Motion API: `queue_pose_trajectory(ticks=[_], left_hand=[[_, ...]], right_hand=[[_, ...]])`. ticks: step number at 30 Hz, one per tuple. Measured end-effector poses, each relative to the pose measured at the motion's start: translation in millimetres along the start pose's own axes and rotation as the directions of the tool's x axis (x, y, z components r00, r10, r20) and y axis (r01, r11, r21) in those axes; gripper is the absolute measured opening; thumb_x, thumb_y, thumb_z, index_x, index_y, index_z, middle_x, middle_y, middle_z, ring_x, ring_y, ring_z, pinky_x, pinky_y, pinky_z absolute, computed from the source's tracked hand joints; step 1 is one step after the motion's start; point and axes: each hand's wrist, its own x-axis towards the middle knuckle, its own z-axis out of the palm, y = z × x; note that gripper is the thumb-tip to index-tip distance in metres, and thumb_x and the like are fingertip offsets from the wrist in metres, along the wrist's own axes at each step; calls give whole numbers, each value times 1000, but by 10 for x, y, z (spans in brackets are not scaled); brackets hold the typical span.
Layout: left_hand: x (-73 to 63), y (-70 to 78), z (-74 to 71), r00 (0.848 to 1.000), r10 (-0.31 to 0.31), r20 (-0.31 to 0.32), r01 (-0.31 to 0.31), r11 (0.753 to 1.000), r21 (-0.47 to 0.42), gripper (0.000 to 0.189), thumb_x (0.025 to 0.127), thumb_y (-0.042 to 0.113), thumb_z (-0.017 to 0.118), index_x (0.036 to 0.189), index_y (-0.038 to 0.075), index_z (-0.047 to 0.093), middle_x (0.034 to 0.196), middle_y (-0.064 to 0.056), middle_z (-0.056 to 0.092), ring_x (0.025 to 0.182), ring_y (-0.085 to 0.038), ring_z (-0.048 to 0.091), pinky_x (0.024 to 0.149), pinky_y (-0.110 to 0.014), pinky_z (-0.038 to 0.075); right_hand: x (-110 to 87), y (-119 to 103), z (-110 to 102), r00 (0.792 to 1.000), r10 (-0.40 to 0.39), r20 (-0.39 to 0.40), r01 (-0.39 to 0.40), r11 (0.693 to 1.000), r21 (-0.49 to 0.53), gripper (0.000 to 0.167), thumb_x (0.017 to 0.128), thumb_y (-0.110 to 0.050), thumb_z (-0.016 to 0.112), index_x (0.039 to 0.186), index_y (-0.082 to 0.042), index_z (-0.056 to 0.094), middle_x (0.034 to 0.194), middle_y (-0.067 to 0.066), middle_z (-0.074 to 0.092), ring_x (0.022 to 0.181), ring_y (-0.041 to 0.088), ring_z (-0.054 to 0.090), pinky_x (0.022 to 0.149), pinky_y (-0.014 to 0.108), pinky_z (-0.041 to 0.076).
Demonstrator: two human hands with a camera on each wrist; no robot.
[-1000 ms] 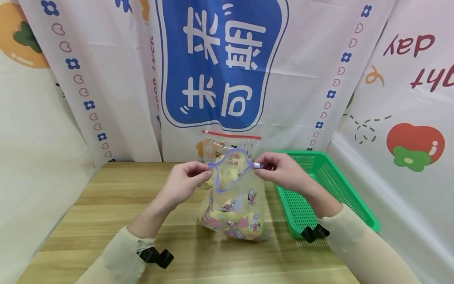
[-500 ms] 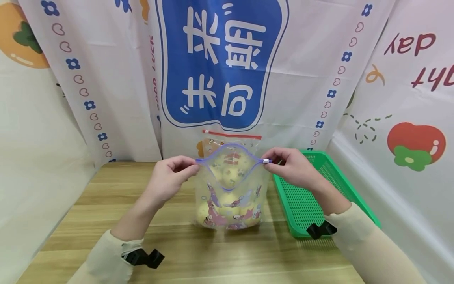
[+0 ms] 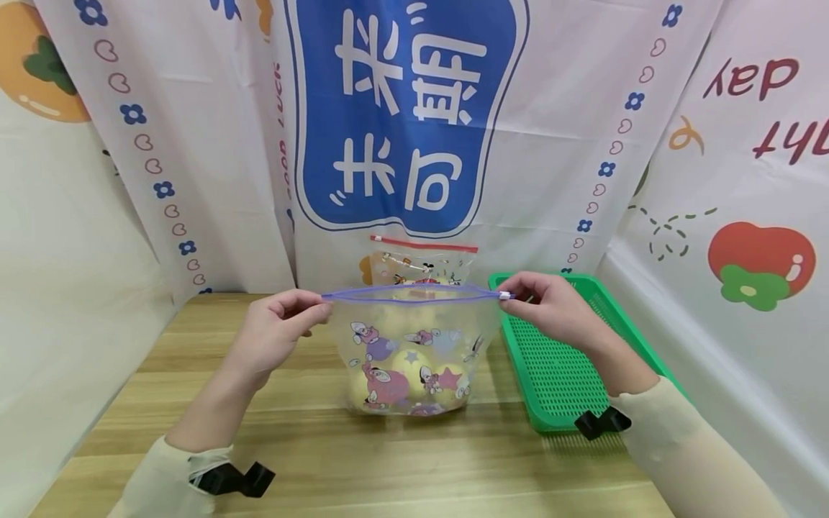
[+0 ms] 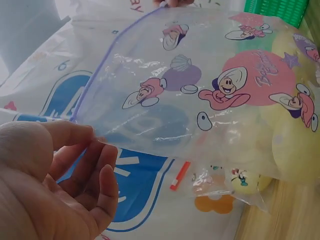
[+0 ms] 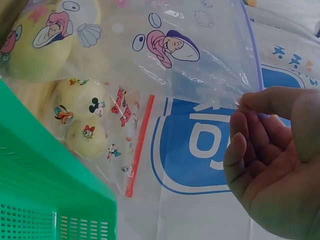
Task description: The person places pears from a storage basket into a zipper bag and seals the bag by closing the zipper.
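Note:
A clear zipper bag point(image 3: 408, 345) printed with pink and purple cartoon figures stands upright on the table, several round pale-yellow fruits point(image 4: 295, 145) inside. Its purple zip edge is stretched into a narrow, slightly parted slit. My left hand point(image 3: 275, 331) pinches the left top corner between thumb and forefinger. At the opposite corner, beside the white slider point(image 3: 505, 295), my right hand point(image 3: 550, 306) pinches the edge. In the right wrist view that corner sits between thumb and fingertip. Behind stands a second zipper bag point(image 3: 424, 262) with a red zip, holding similar fruits point(image 5: 86, 137).
A green plastic basket point(image 3: 550, 424) with perforated walls stands on the right of the wooden table point(image 3: 259, 460), close beside my right forearm. A white printed cloth point(image 3: 544, 144) hangs behind the table, with similar sheets on both sides.
My hands have moved apart, the left one farther to the left. The bag's mouth went from a wide round gap to a taut narrow slit, and its front now faces me flat.

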Motion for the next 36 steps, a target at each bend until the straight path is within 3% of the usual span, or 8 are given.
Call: queue_pose_trajectory(ticks=[17,20,23,25,27,30,33,36], left_hand=[[-8,-7,-36,1000,-7,30,5,998,63,34,109,34,72,124,4,75,109,-4,76,102,-18,66,85,-24,59],[-20,51,-10,999,25,35,-30,992,122,37,108,35,73,133,7,71,124,-9,73,112,-21,64,90,-24,58],[-35,160,86,992,123,9,-122,973,195,45,105,30,76,143,8,66,140,-12,66,128,-27,62,108,-34,55],[-42,260,196,974,224,-21,-212,947,242,48,102,25,80,144,8,65,145,-12,64,136,-30,59,118,-47,50],[-49,377,332,944,329,-32,-306,907,289,47,98,20,82,141,7,67,144,-13,64,138,-32,58,120,-57,48],[-45,551,554,894,447,12,-427,844,325,43,96,17,84,135,9,71,139,-10,67,135,-30,60,117,-59,50],[-12,694,784,864,494,102,-498,803,327,40,96,19,84,133,10,73,135,-7,70,130,-27,63,113,-53,55],[38,806,1006,856,483,183,-516,791,329,39,97,21,83,134,11,74,133,-6,71,125,-25,66,107,-48,60]], right_hand=[[-75,93,-21,1000,1,-13,-1,1000,-21,13,106,-19,75,116,-12,78,104,9,72,90,27,62,71,27,55],[-77,93,-23,1000,4,-14,-4,1000,-12,13,106,-20,76,116,-12,78,104,9,72,90,26,63,72,28,56],[-76,87,-23,1000,8,-13,-8,1000,-10,13,105,-21,76,115,-12,79,104,8,72,91,26,63,72,29,57],[-74,82,-22,1000,9,-13,-9,1000,-10,13,105,-21,76,115,-13,79,104,8,72,91,27,63,73,30,57],[-72,78,-19,1000,8,-13,-8,1000,-9,13,105,-22,76,115,-13,78,104,8,72,91,27,63,73,29,57],[-72,76,-16,1000,8,-13,-9,1000,-7,14,105,-23,77,115,-13,78,104,8,72,91,27,63,72,29,57],[-77,77,-16,1000,14,-11,-14,1000,-5,14,105,-23,77,115,-13,78,104,8,72,91,27,63,72,29,57],[-82,78,-16,1000,17,-10,-17,1000,-2,14,105,-23,77,115,-13,78,103,9,72,90,27,62,71,30,57]])
